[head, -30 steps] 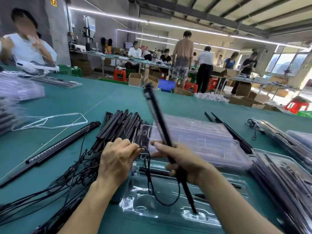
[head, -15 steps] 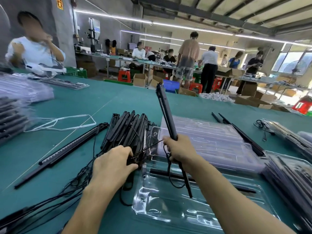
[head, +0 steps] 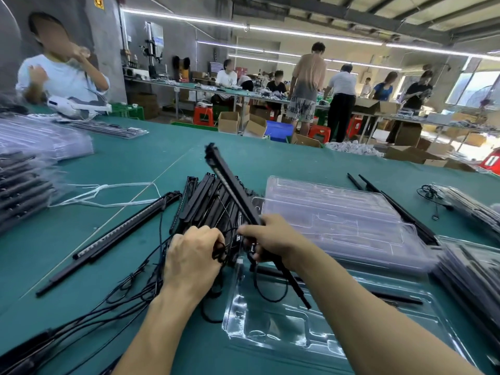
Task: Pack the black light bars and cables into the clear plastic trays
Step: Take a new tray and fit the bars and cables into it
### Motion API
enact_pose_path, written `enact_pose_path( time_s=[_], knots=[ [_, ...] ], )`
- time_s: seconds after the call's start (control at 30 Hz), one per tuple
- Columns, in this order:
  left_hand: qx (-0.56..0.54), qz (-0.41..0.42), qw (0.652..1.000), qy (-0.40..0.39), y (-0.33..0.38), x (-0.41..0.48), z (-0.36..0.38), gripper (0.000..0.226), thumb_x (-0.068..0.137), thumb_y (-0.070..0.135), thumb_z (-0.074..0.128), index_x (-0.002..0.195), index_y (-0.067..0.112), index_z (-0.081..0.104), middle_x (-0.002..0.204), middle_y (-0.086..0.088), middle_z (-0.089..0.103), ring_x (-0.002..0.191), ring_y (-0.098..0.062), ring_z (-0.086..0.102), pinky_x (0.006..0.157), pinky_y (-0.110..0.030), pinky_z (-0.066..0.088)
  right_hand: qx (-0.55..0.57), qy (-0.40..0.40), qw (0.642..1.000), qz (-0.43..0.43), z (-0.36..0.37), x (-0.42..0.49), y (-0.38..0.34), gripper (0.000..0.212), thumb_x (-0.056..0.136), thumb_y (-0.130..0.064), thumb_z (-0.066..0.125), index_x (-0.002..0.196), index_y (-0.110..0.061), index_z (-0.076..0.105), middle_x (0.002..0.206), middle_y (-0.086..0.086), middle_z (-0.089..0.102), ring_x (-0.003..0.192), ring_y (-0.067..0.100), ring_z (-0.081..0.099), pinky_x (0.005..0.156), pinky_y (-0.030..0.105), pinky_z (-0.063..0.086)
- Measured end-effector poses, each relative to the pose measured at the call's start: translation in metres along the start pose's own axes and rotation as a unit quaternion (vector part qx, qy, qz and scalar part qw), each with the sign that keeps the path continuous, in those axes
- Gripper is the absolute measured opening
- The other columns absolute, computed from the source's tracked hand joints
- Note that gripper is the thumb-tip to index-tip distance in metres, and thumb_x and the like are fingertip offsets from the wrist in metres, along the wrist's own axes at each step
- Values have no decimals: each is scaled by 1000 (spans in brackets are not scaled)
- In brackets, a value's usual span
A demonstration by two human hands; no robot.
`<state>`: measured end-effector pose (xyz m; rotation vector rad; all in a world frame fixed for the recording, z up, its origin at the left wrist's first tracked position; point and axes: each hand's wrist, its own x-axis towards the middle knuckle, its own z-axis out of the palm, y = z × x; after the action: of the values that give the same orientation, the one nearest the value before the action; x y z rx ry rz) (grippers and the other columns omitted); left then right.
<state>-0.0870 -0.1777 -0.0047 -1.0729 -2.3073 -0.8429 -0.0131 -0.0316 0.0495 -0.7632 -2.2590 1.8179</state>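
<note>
Firmly, the right grip (head: 270,236) is wrapped round the middle of a black light bar (head: 232,185). The bar tilts up and away to the left, its far end raised over the pile of light bars (head: 201,204) and its near end hanging above the open clear tray (head: 273,331). Just beside it, the left grip (head: 192,255) has its fingers curled round the bar's black cable (head: 256,282), and a loop of that cable droops over the tray. A second bar (head: 392,296) already lies across the tray's far side. Behind the tray sits a stack of empty clear trays (head: 338,212), with two loose bars (head: 400,209) along its right edge and filled trays (head: 470,269) further right. Left of the pile, a single light bar (head: 116,234) lies slantwise on the green worktop (head: 135,163). Tangled cables (head: 130,288) trail toward the near left corner, and a white string (head: 108,196) lies beyond.
</note>
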Motion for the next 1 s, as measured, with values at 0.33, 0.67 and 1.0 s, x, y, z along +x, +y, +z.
enact_pose_path(
  time_s=[0.33,0.67,1.0],
  knots=[
    [28,85,996,15,4,4,-16,40,51,23,97,72,22,63,66,11,62,62,-18,56,67,-37,48,346,171,922,-39,-10,35,-55,7,98,-4,52,93,0,48,61,10,50,38,16,57,43,29,54],
    [-98,-137,986,-9,4,7,-35,77,86,83,17,50,20,40,47,8,54,48,-12,52,54,-25,37,438,174,879,-76,-21,31,-64,18,99,-9,54,84,-2,49,60,8,48,44,15,54,49,26,55],
    [-133,-152,953,-225,-5,14,-35,53,92,70,40,65,28,58,51,14,55,55,-2,54,62,-29,43,379,184,906,-40,-43,11,-32,13,98,-17,58,90,-9,52,77,9,50,65,21,59,61,39,59]
  ],
)
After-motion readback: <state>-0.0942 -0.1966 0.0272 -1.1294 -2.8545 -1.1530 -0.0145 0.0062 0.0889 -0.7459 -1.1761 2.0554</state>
